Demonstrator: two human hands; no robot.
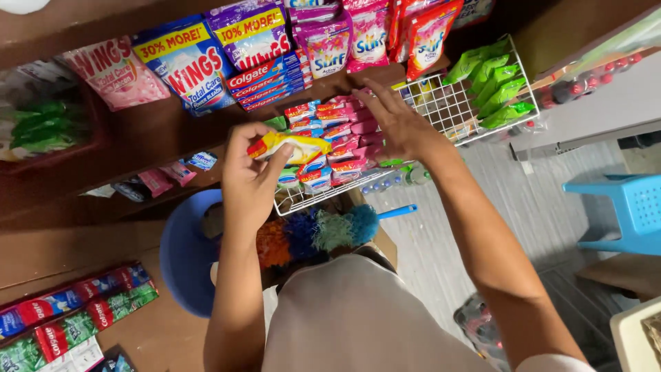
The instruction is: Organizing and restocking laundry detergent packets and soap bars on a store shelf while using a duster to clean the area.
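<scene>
Sachet, yellow-red, long axis level, pinched in your left hand (251,172) mid-frame | right hand (396,124) spread flat on pink sachets (348,134) in white wire basket (447,110).

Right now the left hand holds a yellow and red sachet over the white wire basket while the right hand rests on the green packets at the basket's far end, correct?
Not quite. In the head view the right hand rests on the pink and red sachets stacked in the white wire basket, not on the green packets. The left hand does hold the yellow and red sachet.
</scene>
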